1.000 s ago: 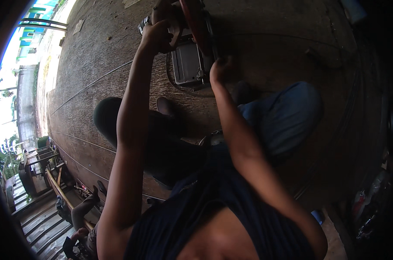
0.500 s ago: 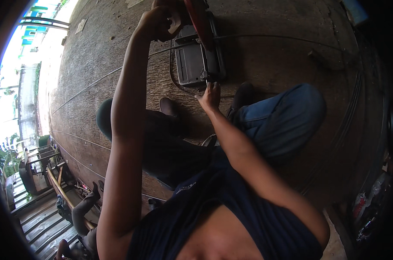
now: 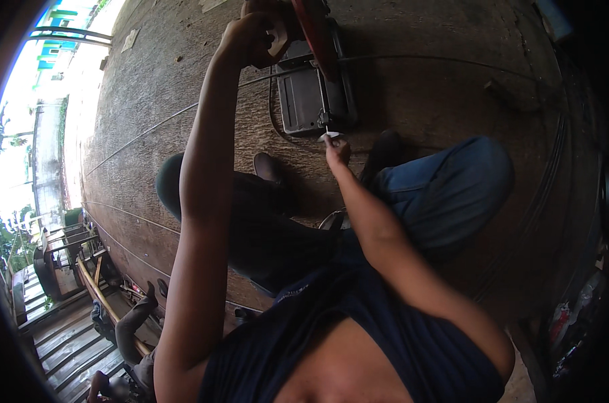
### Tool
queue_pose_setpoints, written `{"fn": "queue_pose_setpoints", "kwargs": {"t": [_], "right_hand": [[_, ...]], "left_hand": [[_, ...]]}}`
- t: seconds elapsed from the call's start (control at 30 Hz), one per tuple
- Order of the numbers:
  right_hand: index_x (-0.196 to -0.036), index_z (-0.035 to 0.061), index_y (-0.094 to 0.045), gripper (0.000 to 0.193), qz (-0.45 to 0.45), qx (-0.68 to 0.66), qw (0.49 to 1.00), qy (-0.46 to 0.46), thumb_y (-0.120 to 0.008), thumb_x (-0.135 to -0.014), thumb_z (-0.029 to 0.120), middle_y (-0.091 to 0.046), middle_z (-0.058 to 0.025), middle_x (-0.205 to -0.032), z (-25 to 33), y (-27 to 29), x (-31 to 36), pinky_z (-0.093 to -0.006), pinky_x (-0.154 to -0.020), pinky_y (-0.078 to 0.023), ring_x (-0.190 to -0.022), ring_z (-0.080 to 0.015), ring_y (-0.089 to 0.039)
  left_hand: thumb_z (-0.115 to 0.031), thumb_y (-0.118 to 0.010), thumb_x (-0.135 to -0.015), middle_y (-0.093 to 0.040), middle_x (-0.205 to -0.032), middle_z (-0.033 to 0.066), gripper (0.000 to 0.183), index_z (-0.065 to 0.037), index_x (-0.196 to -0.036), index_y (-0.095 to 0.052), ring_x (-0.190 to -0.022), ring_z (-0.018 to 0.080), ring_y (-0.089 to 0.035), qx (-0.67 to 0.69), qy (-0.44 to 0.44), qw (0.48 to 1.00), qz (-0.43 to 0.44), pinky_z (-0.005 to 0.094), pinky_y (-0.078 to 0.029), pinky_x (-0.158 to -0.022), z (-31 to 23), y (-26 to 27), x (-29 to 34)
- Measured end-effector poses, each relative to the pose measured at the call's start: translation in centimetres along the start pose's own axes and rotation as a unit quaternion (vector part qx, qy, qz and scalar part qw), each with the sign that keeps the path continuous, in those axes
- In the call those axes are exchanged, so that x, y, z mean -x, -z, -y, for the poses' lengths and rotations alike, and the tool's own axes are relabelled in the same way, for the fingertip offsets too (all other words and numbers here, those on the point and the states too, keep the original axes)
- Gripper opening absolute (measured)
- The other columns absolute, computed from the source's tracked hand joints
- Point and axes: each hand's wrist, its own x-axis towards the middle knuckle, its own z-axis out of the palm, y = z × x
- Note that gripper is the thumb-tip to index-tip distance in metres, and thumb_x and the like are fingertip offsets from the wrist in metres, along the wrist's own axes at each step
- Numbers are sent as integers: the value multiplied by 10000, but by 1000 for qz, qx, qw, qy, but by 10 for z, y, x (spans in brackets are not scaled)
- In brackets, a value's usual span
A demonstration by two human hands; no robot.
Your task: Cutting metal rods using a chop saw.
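A cut-off saw with a dark grey metal base (image 3: 301,101) and a red blade guard (image 3: 316,40) stands on the floor in front of me. My left hand (image 3: 251,40) reaches to the top of the view, its fingers around the saw's looped handle (image 3: 277,46). A long thin metal rod (image 3: 177,115) runs crosswise over the base. At the base's near end, my right hand (image 3: 338,151) closes on the pale crank handle (image 3: 330,136) of the clamp screw. Its fingertips are partly hidden.
My legs bend on either side, in blue jeans (image 3: 439,174), with dark shoes (image 3: 269,168) close to the saw. Other thin rods (image 3: 546,161) lie at the right. A person's bent leg (image 3: 133,322) shows at lower left, beside a yellowish pole (image 3: 96,295).
My right hand has turned and drawn slightly back toward me at the crank, whose pale handle now shows. The left hand stays on the saw handle. The whole view has shifted slightly.
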Motion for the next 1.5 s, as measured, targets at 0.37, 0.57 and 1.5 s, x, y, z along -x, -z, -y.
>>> {"fn": "queue_pose_setpoints", "kwargs": {"t": [0.37, 0.57, 1.5], "right_hand": [[-1060, -35, -585, 349, -14, 71, 996, 54, -662, -734, 61, -607, -234, -987, 5, 6, -4, -423, -781, -485, -963, -381, -584], [-1113, 34, -547, 266, 48, -612, 659, -435, -558, -893, 183, -633, -141, -999, -26, -10, -29, -405, -784, -569, -822, -267, -655], [-1122, -1, -620, 348, 2, -145, 976, -164, -555, -803, 123, -662, -133, -982, -40, -26, -17, -325, -781, -473, -916, -203, -610]], "left_hand": [[-258, -686, -749, -643, -788, 145, 384, 63, -952, -635, -694, 208, -639, -45, -25, 999, -8, 324, -521, -591, 4, -5, 2], [-249, -678, -753, -641, -796, 152, 392, 72, -973, -627, -666, 216, -634, 0, 3, 1000, 4, 321, -522, -587, 1, -9, -1], [-280, -674, -746, -643, -772, 136, 374, 58, -900, -644, -605, 180, -621, -42, -19, 999, -14, 308, -505, -512, 10, 2, -3]]}}
